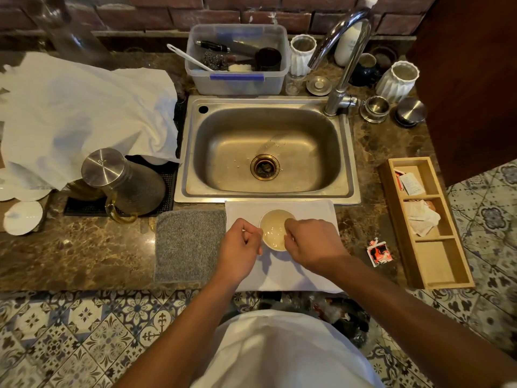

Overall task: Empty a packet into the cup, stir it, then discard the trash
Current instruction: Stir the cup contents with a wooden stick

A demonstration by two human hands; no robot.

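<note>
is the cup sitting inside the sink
No, the cup stands on a white cloth on the counter in front of the sink, between both hands.

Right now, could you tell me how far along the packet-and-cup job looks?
A torn red packet lies on the counter, so emptying looks done. The white cup holds pale liquid; the left hand steadies its side while the right hand is curled over it, probably stirring, though no stirrer shows. The packet has not yet been discarded.
</note>
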